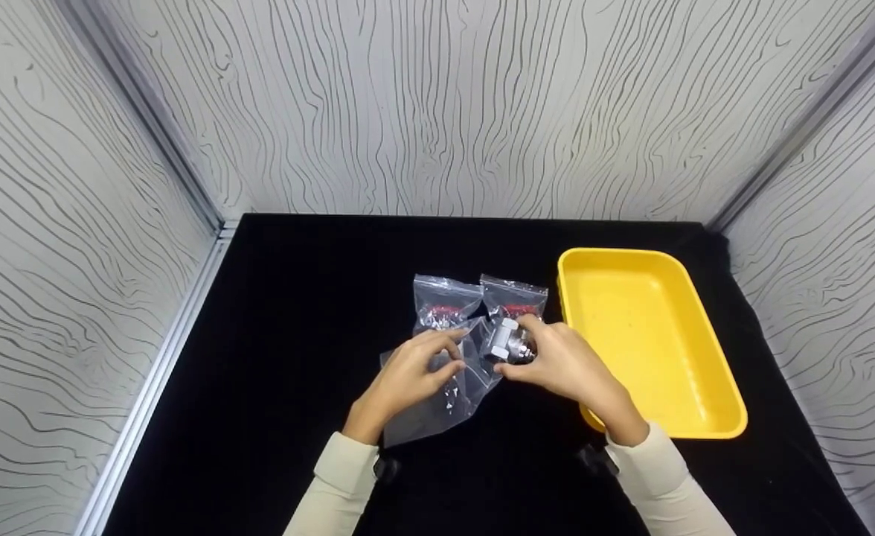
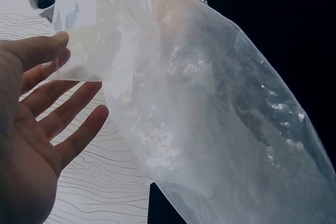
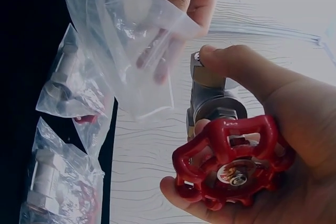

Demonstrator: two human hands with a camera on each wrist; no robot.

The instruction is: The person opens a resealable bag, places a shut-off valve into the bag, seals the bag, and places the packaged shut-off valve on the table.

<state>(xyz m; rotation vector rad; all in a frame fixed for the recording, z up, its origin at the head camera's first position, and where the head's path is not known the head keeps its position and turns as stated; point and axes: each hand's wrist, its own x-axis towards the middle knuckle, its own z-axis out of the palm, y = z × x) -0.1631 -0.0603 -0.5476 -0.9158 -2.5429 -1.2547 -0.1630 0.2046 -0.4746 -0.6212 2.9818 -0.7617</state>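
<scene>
My right hand [image 1: 570, 365] grips a silver metal valve [image 1: 506, 339] with a red handwheel [image 3: 233, 163], clearly seen in the right wrist view. The thumb lies on the metal body and other fingers curl beneath the wheel. My left hand [image 1: 411, 372] pinches the edge of a clear plastic bag [image 2: 178, 87] between thumb and forefinger, its other fingers spread. The bag hangs down from there and looks unfilled. The valve is beside the bag's upper end, outside it. Just beyond my hands lie two valves in clear zip bags, a left one [image 1: 445, 301] and a right one [image 1: 515, 298].
A yellow tray [image 1: 568, 298] stands to the right, close to my right forearm. Black cloth [image 1: 296, 313] covers the table. White wood-patterned panels [image 1: 437, 112] rise at the back and both sides, with metal rails [image 1: 158, 417] along the left edge.
</scene>
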